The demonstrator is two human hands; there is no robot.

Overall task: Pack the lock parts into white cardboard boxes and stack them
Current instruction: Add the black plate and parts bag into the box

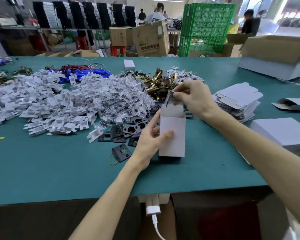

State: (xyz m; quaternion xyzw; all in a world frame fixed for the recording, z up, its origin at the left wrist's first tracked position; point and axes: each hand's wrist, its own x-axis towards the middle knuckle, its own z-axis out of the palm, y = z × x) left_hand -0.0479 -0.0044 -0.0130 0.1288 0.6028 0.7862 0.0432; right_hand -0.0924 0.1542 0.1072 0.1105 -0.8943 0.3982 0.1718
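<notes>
Here: left hand (151,138) grips upright matte white cardboard box (172,135), top flaps open, mid green counter (59,170); right hand (193,96) pinches crinkly clear parts bag (169,98) over opening. Bare counter toward near edge.

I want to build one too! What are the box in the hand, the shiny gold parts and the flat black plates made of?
White box: thin matte cardboard, judging by its folded flaps. Gold latch parts: likely metal, shiny brass-like finish with glints. Black plates: probably metal coated matte black, though plastic is possible.
</notes>
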